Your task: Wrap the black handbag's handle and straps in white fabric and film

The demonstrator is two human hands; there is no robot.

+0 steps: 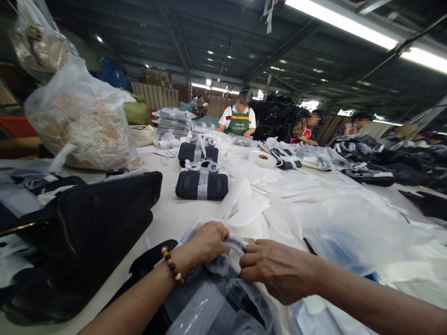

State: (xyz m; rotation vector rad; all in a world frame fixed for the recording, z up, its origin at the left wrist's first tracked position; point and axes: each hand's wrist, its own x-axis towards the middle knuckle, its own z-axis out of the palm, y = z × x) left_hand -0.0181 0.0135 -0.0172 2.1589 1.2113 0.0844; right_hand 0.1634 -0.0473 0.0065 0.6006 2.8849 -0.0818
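A bag handle (pixel 236 245), wrapped in clear plastic, curves between my two hands. My left hand (pixel 209 242), with a beaded bracelet at the wrist, is closed around its left end. At its right end my right hand (pixel 275 267) pinches the wrapping or handle with bent fingers. Below my hands lies a dark bag (pixel 195 302), partly under clear plastic film and partly hidden by my forearms. To the left a large black bag (pixel 104 218) leans on the table.
Black bags with taped middles and wrapped handles (pixel 201 184) stand ahead on the table (pixel 167 214). White foam sheets (pixel 254 209) and plastic bags (pixel 342 237) spread to the right. A big sack of scraps (pixel 84 116) sits at left. Several people work farther back, one in a green apron (pixel 238 123).
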